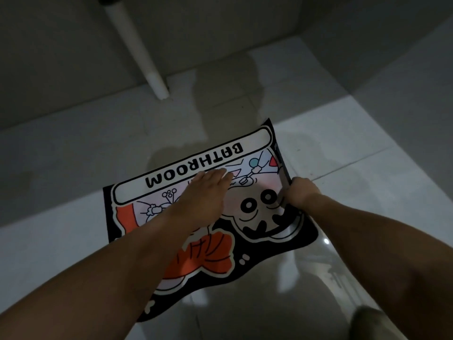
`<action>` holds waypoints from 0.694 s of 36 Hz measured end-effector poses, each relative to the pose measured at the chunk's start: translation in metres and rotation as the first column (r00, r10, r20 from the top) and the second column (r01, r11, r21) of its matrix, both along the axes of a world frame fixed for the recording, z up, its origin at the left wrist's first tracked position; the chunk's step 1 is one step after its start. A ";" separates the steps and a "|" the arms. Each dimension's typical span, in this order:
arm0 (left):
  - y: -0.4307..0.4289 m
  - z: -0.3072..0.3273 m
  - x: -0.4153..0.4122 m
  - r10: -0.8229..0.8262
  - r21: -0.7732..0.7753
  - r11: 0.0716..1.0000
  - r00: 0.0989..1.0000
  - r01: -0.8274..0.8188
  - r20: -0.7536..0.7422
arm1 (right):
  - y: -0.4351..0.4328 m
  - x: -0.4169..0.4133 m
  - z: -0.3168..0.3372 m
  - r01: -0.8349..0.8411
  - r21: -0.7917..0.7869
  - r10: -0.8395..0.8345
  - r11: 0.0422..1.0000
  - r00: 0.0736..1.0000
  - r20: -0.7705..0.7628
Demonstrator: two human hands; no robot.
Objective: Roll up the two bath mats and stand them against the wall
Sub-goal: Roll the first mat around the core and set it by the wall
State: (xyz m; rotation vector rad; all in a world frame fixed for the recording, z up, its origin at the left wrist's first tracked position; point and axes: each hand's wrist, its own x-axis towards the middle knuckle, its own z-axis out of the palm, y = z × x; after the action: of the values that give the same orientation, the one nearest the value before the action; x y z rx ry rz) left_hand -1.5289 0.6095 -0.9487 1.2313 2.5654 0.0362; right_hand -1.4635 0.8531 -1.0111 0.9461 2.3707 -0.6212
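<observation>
A bath mat with a black border, a cartoon animal, orange patches and the word BATHROOM lies flat on the glossy tiled floor. My left hand rests flat on the middle of the mat, fingers together and pointing away from me. My right hand pinches the mat's right edge, which is lifted and curled slightly inward. Only this one mat is in view.
A white pipe runs down the grey wall to the floor behind the mat. The wall meets the floor along the back and turns a corner at the right. A grey object shows at the bottom right.
</observation>
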 end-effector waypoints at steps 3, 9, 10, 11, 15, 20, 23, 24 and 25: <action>-0.001 0.009 0.000 -0.014 0.010 1.000 1.000 0.014 -0.017 | -0.010 -0.003 0.003 -0.008 0.036 0.011 0.999 0.997 -0.073; 0.011 0.023 -0.015 0.021 0.156 0.988 0.996 -0.008 -0.085 | -0.013 0.006 0.040 -0.212 0.131 0.235 0.968 0.951 -0.199; 0.015 0.025 -0.017 0.049 0.173 0.984 0.995 -0.035 -0.082 | -0.013 0.006 0.048 -0.260 0.162 0.291 0.952 0.933 -0.211; 0.019 0.026 -0.019 0.066 0.185 0.982 0.994 -0.049 -0.085 | -0.013 0.006 0.057 -0.302 0.176 0.337 0.937 0.914 -0.226; 0.037 0.035 -0.027 0.091 0.193 0.978 0.993 -0.074 -0.080 | -0.014 -0.005 0.100 -0.464 0.177 0.495 0.868 0.837 -0.234; 0.050 0.050 -0.039 0.133 0.155 0.981 0.985 -0.116 -0.107 | -0.009 -0.028 0.152 -0.630 0.243 0.674 0.738 0.701 -0.232; 0.046 0.057 -0.047 0.135 0.149 0.982 0.982 -0.115 -0.133 | -0.002 -0.037 0.178 -0.693 0.266 0.741 0.671 0.636 -0.214; 0.044 0.060 -0.048 0.139 0.161 0.980 0.983 -0.119 -0.120 | 0.000 -0.039 0.184 -0.708 0.271 0.758 0.652 0.619 -0.205; 0.041 0.063 -0.050 0.149 0.179 0.975 0.984 -0.129 -0.100 | 0.002 -0.041 0.189 -0.719 0.271 0.768 0.640 0.606 -0.207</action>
State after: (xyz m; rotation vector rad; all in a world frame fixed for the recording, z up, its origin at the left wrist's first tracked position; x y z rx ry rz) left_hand -1.5786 0.6507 -0.8858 1.1387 2.7939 0.2288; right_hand -1.5047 0.8547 -0.8218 -0.1929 2.8027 -0.2325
